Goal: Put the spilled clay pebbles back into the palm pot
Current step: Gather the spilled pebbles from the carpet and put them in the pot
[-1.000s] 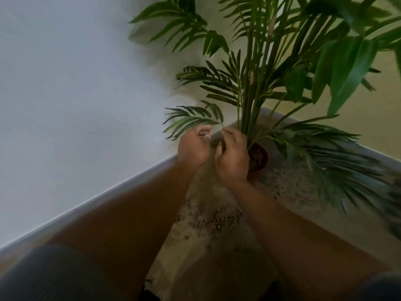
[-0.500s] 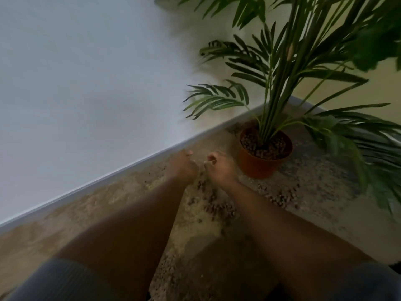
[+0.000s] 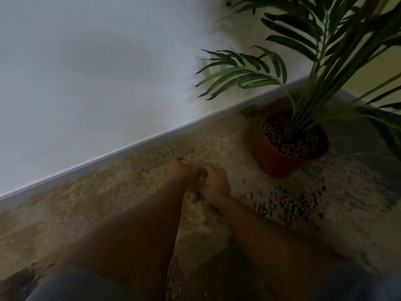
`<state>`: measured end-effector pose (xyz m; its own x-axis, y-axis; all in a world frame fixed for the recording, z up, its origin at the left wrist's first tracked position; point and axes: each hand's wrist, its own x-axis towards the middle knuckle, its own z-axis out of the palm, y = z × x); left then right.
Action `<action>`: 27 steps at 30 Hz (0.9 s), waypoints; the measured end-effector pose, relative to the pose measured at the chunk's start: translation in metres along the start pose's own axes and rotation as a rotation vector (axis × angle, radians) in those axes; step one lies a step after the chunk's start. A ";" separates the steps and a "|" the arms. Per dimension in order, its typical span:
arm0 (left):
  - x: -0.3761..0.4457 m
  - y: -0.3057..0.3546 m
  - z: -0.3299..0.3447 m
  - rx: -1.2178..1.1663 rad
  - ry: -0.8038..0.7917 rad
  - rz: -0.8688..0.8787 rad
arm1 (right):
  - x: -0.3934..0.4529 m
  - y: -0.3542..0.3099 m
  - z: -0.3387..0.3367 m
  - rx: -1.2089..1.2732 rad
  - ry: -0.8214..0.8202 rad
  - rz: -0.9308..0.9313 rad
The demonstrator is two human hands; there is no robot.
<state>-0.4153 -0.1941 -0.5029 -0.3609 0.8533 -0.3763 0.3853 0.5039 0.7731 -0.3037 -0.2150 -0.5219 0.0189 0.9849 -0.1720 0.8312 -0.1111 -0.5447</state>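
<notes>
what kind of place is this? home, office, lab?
Likely an indoor room corner, probably a home, though an office can't be ruled out. Clues: a plain white wall meeting a skirting board, a patterned beige carpet, and a potted palm in an orange pot standing on the floor.

A plain white wall (image 3: 91,68) fills the upper left, smooth and bare, shading to soft grey near its top edge; a second wall (image 3: 368,77) of pale cream or yellowish tone meets it at a corner in the upper right; a narrow white skirting board (image 3: 121,152) runs diagonally along the foot of the white wall, rising from the left edge toward that corner; below it lies a mottled floor covering (image 3: 91,196) in sandy beige with darker brown patches toward the lower left and greyer tones on the right; the light is dim and even, and the picture is somewhat blurred.
</notes>
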 end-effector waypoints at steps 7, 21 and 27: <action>0.050 0.019 0.030 0.387 -0.096 0.227 | 0.040 0.012 0.016 -0.119 -0.033 -0.052; 0.088 0.014 0.058 0.700 -0.054 0.338 | 0.060 0.030 0.026 -0.135 -0.083 -0.242; 0.091 0.001 0.052 0.606 0.053 0.428 | 0.059 0.029 0.031 -0.080 -0.129 -0.262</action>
<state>-0.4036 -0.1087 -0.5632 -0.1090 0.9917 -0.0684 0.8966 0.1278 0.4240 -0.2955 -0.1641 -0.5733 -0.2683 0.9531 -0.1398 0.8396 0.1602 -0.5190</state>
